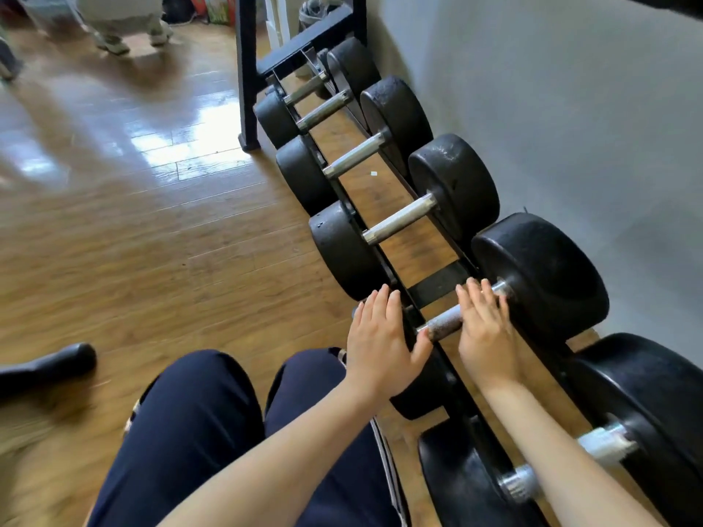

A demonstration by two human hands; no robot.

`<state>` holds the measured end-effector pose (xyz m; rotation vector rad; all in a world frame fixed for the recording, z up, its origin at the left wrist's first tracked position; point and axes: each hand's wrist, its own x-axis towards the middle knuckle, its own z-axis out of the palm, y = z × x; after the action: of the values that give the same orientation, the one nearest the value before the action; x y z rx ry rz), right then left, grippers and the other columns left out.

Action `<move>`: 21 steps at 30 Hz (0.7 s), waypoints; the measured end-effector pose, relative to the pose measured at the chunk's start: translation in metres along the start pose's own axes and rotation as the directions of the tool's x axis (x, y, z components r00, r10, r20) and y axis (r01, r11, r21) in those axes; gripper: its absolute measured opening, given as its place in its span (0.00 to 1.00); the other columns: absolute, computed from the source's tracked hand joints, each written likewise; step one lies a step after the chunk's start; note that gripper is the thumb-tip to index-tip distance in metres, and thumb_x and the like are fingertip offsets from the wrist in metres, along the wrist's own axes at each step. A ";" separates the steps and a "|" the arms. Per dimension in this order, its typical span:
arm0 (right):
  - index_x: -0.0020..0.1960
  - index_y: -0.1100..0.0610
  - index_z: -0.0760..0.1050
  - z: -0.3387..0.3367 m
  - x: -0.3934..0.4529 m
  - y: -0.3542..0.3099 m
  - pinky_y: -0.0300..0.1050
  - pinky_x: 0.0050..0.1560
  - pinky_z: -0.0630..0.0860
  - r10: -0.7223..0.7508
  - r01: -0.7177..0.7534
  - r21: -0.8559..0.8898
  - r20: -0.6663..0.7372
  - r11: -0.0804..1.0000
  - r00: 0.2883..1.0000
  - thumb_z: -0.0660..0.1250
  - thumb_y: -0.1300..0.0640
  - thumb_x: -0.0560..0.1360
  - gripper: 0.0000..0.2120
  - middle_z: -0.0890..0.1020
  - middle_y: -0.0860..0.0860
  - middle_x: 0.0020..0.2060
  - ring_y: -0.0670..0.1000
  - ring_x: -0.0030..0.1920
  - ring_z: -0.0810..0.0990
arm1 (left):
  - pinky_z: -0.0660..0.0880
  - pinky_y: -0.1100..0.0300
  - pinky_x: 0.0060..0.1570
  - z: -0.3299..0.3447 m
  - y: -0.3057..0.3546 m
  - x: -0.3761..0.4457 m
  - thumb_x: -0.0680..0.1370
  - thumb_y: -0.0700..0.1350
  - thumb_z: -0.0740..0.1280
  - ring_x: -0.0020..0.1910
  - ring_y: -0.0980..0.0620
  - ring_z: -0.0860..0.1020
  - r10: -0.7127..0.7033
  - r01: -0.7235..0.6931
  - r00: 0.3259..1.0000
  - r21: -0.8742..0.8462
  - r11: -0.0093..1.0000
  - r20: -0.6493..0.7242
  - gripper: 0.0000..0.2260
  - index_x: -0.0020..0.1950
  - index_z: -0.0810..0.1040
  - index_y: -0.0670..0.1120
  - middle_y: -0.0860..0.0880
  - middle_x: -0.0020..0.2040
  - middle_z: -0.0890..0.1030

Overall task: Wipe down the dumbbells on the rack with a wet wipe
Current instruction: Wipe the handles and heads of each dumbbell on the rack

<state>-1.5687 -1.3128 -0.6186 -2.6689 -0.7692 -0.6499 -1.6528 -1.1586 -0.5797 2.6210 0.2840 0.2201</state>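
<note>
We see both hands down on the near part of the low rack (441, 285) by the wall. Left hand (380, 336) lies flat, fingers straight, over the front weight of one dumbbell (540, 271); thumb reaches toward its metal handle (441, 325). Right hand (485, 329) rests on that same handle, fingers straight, not wrapped round it.

No wet wipe shows anywhere; if one sits under a palm we cannot tell. No damp streaks or clean patches are visible on any weight, so we judge wiping as barely begun or not begun, with the whole row left to do.

Counts: six handles visible along the rack, so six dumbbells we can count, maybe one more at the far end, too small to tell. Two hands, one rack. A dark object (57, 365) lies on the wooden floor (152, 241) at left, and a person's feet (129, 36) stand at the far end.
</note>
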 end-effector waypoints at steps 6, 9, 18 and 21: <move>0.63 0.65 0.75 0.008 0.000 -0.001 0.61 0.63 0.64 -0.258 0.263 -0.043 0.093 0.964 0.962 0.52 0.65 0.73 0.23 0.78 0.62 0.61 0.61 0.63 0.75 | 0.50 0.55 0.72 0.003 -0.001 0.002 0.75 0.62 0.51 0.75 0.44 0.63 -0.009 0.009 1.000 -0.008 1.000 -0.005 0.35 0.75 0.66 0.41 0.42 0.75 0.66; 0.65 0.64 0.73 -0.002 0.009 0.011 0.62 0.66 0.60 -0.103 0.107 -0.075 0.059 0.991 0.993 0.50 0.64 0.74 0.23 0.76 0.61 0.63 0.61 0.66 0.72 | 0.52 0.53 0.72 0.001 0.001 0.002 0.76 0.61 0.52 0.74 0.43 0.64 0.003 -0.003 1.000 -0.009 1.000 -0.001 0.34 0.74 0.67 0.40 0.41 0.74 0.68; 0.58 0.64 0.79 0.000 0.020 -0.008 0.49 0.62 0.71 -0.163 0.134 0.195 0.140 0.972 0.977 0.73 0.76 0.62 0.25 0.83 0.58 0.52 0.56 0.53 0.82 | 0.37 0.62 0.72 -0.016 -0.008 0.004 0.73 0.70 0.39 0.79 0.53 0.44 0.057 -0.031 0.975 -0.121 0.992 0.217 0.41 0.80 0.49 0.47 0.48 0.80 0.49; 0.60 0.64 0.78 -0.008 0.047 -0.022 0.39 0.59 0.72 -0.027 -0.019 0.377 0.116 0.926 0.993 0.72 0.73 0.68 0.21 0.82 0.58 0.53 0.51 0.54 0.80 | 0.35 0.62 0.72 -0.045 -0.026 0.018 0.70 0.69 0.36 0.77 0.55 0.37 0.118 -0.100 0.940 -0.073 0.992 0.321 0.42 0.80 0.44 0.48 0.50 0.80 0.43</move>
<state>-1.5480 -1.2776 -0.5849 -2.3645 -0.8355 -0.3040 -1.6487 -1.1120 -0.5516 2.5667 0.0175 -0.1663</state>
